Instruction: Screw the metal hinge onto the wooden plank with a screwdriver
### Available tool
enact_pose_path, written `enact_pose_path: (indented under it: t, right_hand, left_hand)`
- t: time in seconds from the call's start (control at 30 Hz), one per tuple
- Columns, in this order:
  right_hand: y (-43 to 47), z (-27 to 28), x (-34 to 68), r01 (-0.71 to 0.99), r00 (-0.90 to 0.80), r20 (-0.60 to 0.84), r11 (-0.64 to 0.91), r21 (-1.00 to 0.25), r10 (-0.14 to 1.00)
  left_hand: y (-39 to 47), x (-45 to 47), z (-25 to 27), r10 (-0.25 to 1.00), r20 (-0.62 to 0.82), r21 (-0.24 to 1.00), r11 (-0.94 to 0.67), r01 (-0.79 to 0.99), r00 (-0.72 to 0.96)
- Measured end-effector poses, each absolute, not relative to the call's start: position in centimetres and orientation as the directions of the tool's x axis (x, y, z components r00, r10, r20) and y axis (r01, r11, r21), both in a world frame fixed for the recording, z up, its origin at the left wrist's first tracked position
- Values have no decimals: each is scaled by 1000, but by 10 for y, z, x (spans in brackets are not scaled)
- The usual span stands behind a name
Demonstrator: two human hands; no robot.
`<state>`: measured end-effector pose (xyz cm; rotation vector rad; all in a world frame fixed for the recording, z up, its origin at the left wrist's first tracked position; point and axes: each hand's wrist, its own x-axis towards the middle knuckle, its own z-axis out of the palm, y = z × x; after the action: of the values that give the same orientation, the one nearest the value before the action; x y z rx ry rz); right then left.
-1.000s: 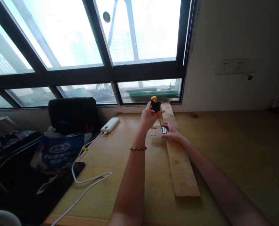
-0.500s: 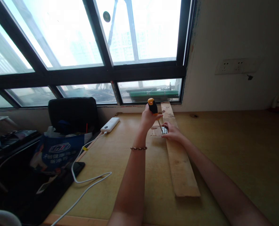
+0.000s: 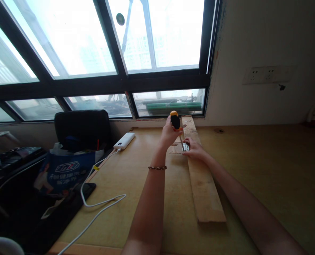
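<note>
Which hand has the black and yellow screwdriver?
The left hand, the one with the braided bracelet on its wrist, grips the screwdriver. The right hand instead holds the small metal piece.

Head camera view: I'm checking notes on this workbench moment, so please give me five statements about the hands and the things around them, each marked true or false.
1. The left hand grips a screwdriver with a black and yellow handle. True.

2. The right hand hangs idle in the air. False: its fingers are at a small metal piece.

3. A long wooden board lies on the table. True.

4. The bracelet is on the right wrist. False: it is on the left wrist.

5. A white cable runs to the white device on the table. True.
</note>
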<state>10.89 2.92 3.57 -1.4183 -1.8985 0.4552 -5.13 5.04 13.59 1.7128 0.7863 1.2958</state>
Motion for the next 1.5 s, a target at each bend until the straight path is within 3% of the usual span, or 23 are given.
enact_pose_path:
  t: [0.43, 0.6, 0.8, 1.13, 1.27, 1.5]
  right_hand:
    - [28, 37, 109, 677, -150, 311, 327, -659, 939]
    - [28, 37, 109, 674, -143, 323, 331, -661, 936]
    - [29, 35, 109, 680, -141, 328, 332, -654, 934]
    - [29, 35, 109, 685, -148, 331, 338, -645, 932]
    - [28, 36, 109, 682, -145, 322, 330, -652, 936]
    - [29, 35, 110, 676, -131, 320, 321, -664, 938]
  left_hand:
    - [51, -51, 133, 845, 522, 838, -533, 114, 115]
    - [53, -50, 133, 873, 439, 895, -445, -21, 212]
    - [46, -52, 139, 901, 391, 890, -422, 172, 188]
    - [43, -61, 144, 882, 380, 877, -439, 196, 278]
    - [42, -62, 147, 882, 367, 898, -419, 137, 296]
    - [29, -57, 156, 887, 254, 966, -249, -65, 386]
